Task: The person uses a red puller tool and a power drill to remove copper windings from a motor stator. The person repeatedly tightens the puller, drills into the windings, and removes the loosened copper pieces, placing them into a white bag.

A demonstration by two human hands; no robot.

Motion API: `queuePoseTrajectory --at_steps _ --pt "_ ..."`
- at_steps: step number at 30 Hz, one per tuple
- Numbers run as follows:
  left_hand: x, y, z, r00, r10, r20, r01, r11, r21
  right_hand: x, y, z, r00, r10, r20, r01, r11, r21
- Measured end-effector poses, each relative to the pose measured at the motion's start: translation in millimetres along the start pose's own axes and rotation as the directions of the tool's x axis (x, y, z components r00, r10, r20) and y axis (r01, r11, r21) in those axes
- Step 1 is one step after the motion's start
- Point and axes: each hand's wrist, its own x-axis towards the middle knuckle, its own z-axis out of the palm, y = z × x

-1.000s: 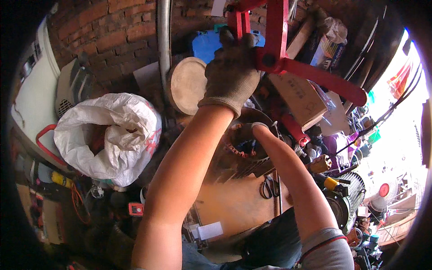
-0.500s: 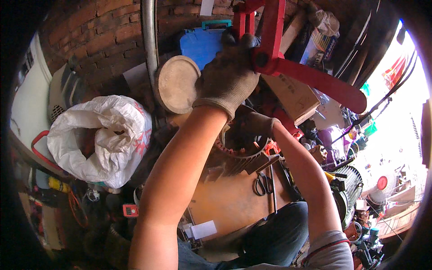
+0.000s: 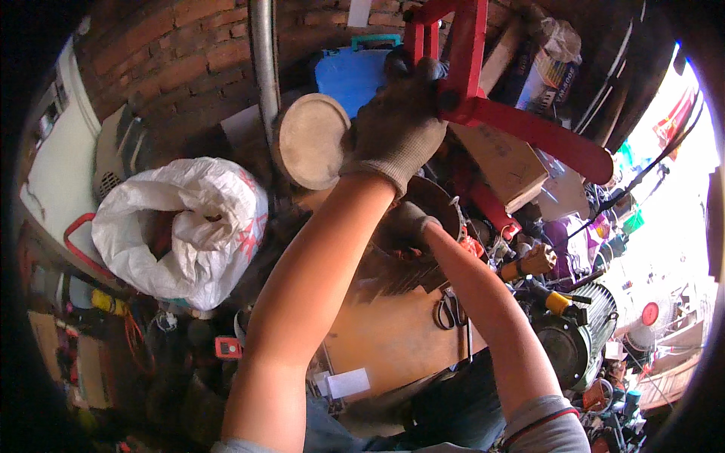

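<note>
My gloved left hand (image 3: 396, 124) is raised, its fingers closed at a red metal frame (image 3: 467, 57) with a long flat lever; part of the grip is hidden behind the frame. Below it, my gloved right hand (image 3: 408, 221) reaches into the round opening of a finned motor housing (image 3: 438, 200). Its fingers are hidden in there. Reddish windings show faintly at the housing's rim. The housing sits on a brown board (image 3: 385, 328) before my knees. Black-handled scissors (image 3: 445, 311) lie on the board close to my right forearm.
A white woven sack (image 3: 219, 257) stands at the left, by a metal pole (image 3: 264, 75). Behind are a round tan lid (image 3: 313, 143), a blue case (image 3: 347, 79) and a cardboard box (image 3: 502, 162). A green motor (image 3: 574, 332) and clutter crowd the right.
The whole view has shifted, so most things sit slightly further right. My right hand has moved left inside the housing. My left hand stays at the red frame.
</note>
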Motion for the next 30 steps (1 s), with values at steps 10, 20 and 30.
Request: queuePoseTrajectory --at_steps 10,20,30 --pt "-4.6 -35.4 -52.8 0.892 -0.345 0.293 0.358 0.934 0.01 -87.4 -159.1 -206.4 0.745 -0.117 -0.656 0.342 0.912 0.225" --pt "-8.9 -27.2 -74.6 0.844 -0.477 0.247 0.478 0.876 0.062 60.4 -420.0 -237.0 0.888 0.058 -0.457 0.46 -0.164 0.873" --pt "-21.9 0.1 -35.2 0.96 -0.249 0.126 0.271 0.942 -0.2 235.8 -454.1 -255.3 0.786 0.1 -0.61 0.397 0.675 0.623"
